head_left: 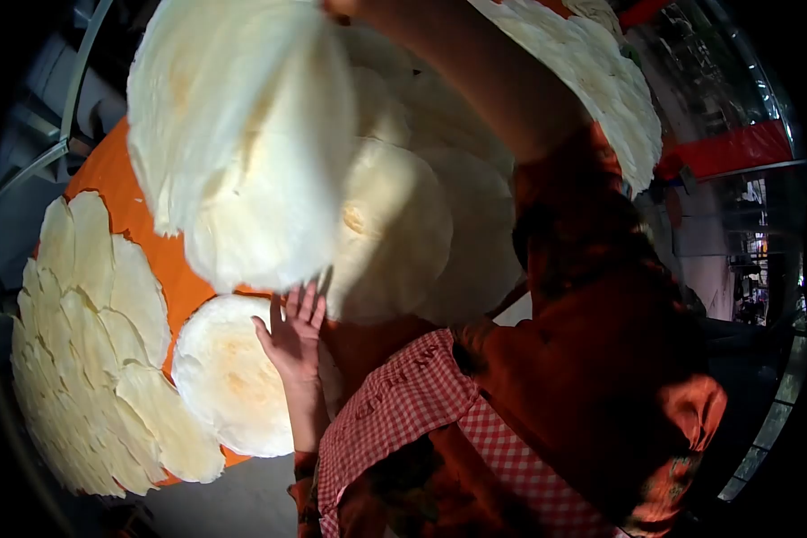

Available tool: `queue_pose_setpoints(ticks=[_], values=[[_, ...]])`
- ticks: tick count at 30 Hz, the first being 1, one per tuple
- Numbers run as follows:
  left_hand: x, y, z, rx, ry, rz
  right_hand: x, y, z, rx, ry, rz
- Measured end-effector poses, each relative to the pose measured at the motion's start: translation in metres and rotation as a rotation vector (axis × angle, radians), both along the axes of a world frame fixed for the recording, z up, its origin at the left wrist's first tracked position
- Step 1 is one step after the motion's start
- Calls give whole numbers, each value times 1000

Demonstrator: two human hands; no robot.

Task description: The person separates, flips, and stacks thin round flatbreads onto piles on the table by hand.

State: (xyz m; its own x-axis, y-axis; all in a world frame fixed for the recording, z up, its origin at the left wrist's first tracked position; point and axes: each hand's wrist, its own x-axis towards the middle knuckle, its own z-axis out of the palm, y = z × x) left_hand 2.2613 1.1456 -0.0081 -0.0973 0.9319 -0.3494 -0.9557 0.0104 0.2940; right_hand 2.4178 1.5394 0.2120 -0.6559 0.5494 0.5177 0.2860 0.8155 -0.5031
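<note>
My left hand (pixel 297 330) is open, palm up with the fingers spread, at the lower edge of a large pale flatbread sheet (pixel 269 206). Beneath the wrist lies a round white flatbread (pixel 233 377) with a browned middle. My right arm reaches up across the view, and my right hand (pixel 339 9) is at the top edge, beside the rim of the raised, partly blurred sheet; its fingers are cut off by the frame. More round flatbreads (pixel 390 224) overlap to the right of the sheet.
An orange cloth (pixel 117 188) shows between the breads. Many overlapping thin flatbreads (pixel 81 359) fill the left side, and another pile (pixel 592 81) lies at the upper right. Metal bars (pixel 67 117) stand at the upper left. A red strip (pixel 735 150) is at the far right.
</note>
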Motion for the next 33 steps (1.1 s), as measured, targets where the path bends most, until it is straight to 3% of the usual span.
queue_pose_setpoints(ticks=[1,3,4,6,9,10,11,13,15,17,19,20,23,24,26,27,28,29,31,33], values=[[0,-1,-7,57,-76,18,36,-24,-7,-98,-9,-62],[3,-13,-10,-169,-7,132,105,-62,-43,-276,-78,-207],[15,-14,-1,-253,324,133,137,-81,-73,-378,-127,-277],[20,-45,-30,-121,590,126,182,-111,-146,-576,-230,-394],[8,-59,-34,-208,-56,-25,199,-136,-254,-728,-302,-492],[7,-66,-39,-35,-46,-156,194,-140,-277,-715,-271,-537],[13,-65,-32,-130,40,-129,187,-147,-289,-684,-220,-597],[31,-61,-14,-319,210,-73,166,-160,-278,-629,-110,-744],[36,-61,-25,-305,301,-105,158,-163,-286,-568,-25,-836],[40,-57,-39,-291,362,-147,162,-157,-259,-761,-16,-636],[40,-61,-47,-368,212,-184,168,-153,-229,-985,-49,-431],[46,-61,-41,-348,313,-150,168,-146,-246,-950,62,-417],[69,-57,-14,-387,445,-80,199,-190,-190,-1086,331,-442],[80,-58,-7,-417,460,-64,219,-215,-158,-1060,229,-702],[111,-61,-4,-335,519,-97,289,-221,-233,-992,310,-653],[126,-65,-2,-297,551,-110,308,-239,-230,-801,237,-703],[138,-70,-11,-427,615,-92,326,-245,-244,-676,93,-693],[148,-76,-25,-556,678,-81,345,-254,-258,-848,90,-710],[169,-95,-40,-567,640,-23,363,-250,-285,-772,200,-823],[181,-105,-48,-571,577,-47,371,-243,-290,-1129,385,-806]])
